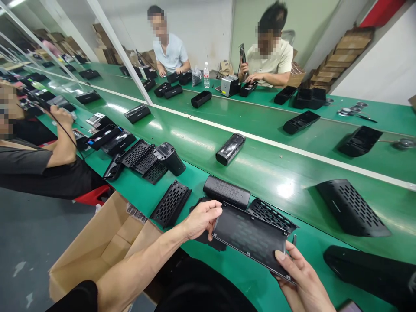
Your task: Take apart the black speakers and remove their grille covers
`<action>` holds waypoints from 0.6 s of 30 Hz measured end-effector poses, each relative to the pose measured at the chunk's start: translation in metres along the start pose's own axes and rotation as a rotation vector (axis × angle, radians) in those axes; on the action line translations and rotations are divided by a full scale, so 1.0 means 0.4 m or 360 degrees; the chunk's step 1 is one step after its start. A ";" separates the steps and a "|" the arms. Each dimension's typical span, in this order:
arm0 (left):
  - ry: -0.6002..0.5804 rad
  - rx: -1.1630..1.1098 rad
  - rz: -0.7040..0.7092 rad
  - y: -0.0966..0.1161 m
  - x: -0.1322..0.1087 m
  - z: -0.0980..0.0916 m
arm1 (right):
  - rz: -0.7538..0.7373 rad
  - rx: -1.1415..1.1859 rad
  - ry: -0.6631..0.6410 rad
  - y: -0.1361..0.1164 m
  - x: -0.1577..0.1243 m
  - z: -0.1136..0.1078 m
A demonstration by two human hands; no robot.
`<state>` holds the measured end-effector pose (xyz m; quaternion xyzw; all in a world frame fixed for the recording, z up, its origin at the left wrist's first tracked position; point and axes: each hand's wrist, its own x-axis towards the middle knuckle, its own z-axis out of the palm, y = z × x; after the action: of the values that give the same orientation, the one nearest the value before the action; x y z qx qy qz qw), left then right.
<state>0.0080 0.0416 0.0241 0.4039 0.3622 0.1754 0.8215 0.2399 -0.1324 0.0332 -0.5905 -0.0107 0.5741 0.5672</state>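
A black slotted grille panel is held between both hands, its inner side with small clips along the edges facing up. My left hand grips its left end, thumb on top. At the right end my right hand has its thumb pressed on the panel's inner face and its fingers underneath. Just behind the panel lie a black speaker-like housing and another slotted grille. To the left, a slotted cover rests on the green bench.
A green conveyor belt carries black housings, including a large slotted one at right. An open cardboard box stands left of me. Two people work across the belt; another person's arm is at left. More grilles lie left.
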 end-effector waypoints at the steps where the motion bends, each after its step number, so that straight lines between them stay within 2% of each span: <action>1: 0.0018 -0.0011 0.0030 -0.010 0.003 0.000 | -0.0010 -0.0014 0.0015 -0.001 0.000 0.004; 7: 0.0040 0.0091 0.0176 -0.029 0.004 -0.003 | 0.0065 -0.0075 0.0171 -0.010 0.021 -0.004; 18: 0.0129 0.0169 0.0251 -0.045 0.011 -0.009 | -0.0027 -0.0120 0.0165 -0.009 0.027 0.012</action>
<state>0.0084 0.0351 0.0065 0.4667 0.3710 0.2363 0.7673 0.2427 -0.1208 0.0298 -0.6402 -0.0079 0.5372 0.5491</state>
